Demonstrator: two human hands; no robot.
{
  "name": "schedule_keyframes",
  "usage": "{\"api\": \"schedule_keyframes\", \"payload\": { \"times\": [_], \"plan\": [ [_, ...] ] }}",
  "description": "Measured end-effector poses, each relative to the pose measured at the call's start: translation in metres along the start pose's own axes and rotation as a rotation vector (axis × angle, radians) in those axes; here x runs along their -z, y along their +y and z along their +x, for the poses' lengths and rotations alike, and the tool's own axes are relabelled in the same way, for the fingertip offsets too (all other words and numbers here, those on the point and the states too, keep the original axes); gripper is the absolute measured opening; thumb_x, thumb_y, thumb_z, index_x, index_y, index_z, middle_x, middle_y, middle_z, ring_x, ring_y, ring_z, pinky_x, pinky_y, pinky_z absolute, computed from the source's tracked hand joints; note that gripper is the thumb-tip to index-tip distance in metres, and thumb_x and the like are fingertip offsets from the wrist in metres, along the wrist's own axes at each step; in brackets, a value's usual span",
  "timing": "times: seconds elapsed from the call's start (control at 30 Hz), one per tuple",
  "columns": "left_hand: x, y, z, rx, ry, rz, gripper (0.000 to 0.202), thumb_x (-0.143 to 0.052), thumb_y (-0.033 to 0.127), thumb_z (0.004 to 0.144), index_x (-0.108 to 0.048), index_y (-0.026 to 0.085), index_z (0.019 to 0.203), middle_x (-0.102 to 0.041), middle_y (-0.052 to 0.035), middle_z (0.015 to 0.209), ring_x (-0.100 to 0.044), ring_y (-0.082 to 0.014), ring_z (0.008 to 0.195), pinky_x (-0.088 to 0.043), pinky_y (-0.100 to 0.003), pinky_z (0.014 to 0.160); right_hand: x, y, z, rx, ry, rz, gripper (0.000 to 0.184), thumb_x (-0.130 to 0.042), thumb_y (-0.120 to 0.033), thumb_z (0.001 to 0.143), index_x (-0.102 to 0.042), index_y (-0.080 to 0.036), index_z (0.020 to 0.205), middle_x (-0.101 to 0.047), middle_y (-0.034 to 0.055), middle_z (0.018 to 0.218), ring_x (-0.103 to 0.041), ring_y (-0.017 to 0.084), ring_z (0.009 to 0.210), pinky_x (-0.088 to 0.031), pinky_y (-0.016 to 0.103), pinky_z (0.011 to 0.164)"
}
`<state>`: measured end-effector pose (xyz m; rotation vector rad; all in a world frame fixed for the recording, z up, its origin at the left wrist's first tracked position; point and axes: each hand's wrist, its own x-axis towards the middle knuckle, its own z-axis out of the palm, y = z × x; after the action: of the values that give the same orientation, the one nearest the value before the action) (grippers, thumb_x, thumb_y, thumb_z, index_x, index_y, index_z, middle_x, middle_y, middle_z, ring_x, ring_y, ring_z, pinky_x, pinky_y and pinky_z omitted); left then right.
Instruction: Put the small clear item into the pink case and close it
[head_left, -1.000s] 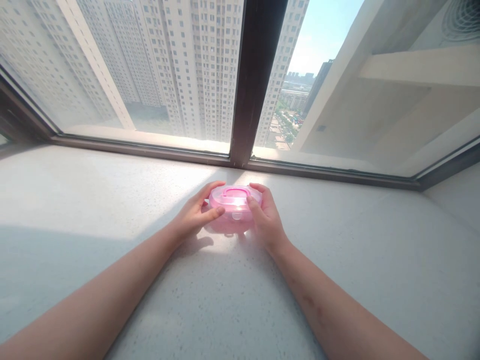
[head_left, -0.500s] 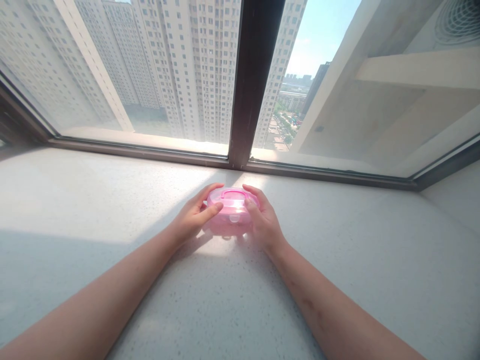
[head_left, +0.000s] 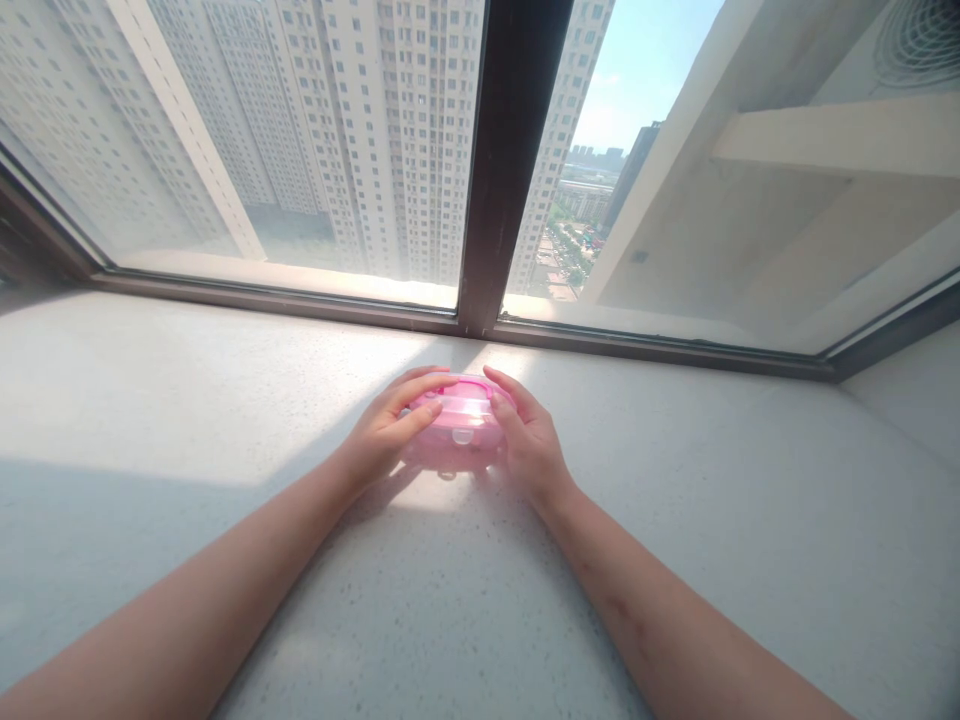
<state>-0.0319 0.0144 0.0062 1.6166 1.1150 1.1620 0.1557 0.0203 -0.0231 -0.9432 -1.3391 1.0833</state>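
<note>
A pink, see-through plastic box (head_left: 466, 425) with a lid, a bright pink carry handle (head_left: 474, 382) and a pale front latch (head_left: 463, 437) sits on the speckled white sill. My left hand (head_left: 397, 418) grips its left end, thumb on the near edge of the lid and a finger reaching over the top by the handle. Around the right end is my right hand (head_left: 531, 430), its thumb on the lid and the fingers on the far side. The lid looks closed. What the box contains cannot be made out.
The white stone sill (head_left: 442, 610) spreads around the box, with a sunlit patch under it. Behind stands a window with a dark upright frame (head_left: 510, 170) and a low bottom rail (head_left: 300, 301). Tall buildings (head_left: 375, 130) show outside. A pale wall (head_left: 915, 370) bounds the right.
My left hand's finger has moved further over the lid towards the handle. The box has shifted or turned very slightly to the left. My right hand keeps its hold.
</note>
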Motion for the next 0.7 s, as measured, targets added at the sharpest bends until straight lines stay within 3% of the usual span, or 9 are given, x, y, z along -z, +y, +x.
{"api": "schedule_keyframes", "payload": {
  "times": [0.4, 0.7],
  "plan": [
    [0.0033, -0.0033, 0.0008, 0.028, -0.021, 0.003, 0.033, -0.061, 0.038, 0.084, -0.070, 0.028, 0.114, -0.049, -0.0048, 0.140, -0.050, -0.0304, 0.124, -0.053, -0.037, 0.094, 0.0007, 0.0008, 0.0011, -0.005, -0.008, -0.017, 0.040, -0.057, -0.044, 0.087, -0.063, -0.025, 0.122, -0.068, 0.0064, 0.112, -0.063, 0.025, 0.100, -0.051, 0.041, 0.085],
    [-0.0001, -0.0009, 0.0011, 0.011, -0.049, -0.004, 0.030, -0.056, 0.039, 0.086, -0.075, 0.026, 0.106, -0.051, -0.0062, 0.138, -0.051, -0.0328, 0.124, -0.052, -0.044, 0.097, 0.0009, 0.0000, 0.0010, 0.007, -0.023, -0.018, 0.039, -0.056, -0.044, 0.088, -0.063, -0.028, 0.123, -0.067, 0.0055, 0.113, -0.063, 0.025, 0.101, -0.050, 0.043, 0.087]
  ]
}}
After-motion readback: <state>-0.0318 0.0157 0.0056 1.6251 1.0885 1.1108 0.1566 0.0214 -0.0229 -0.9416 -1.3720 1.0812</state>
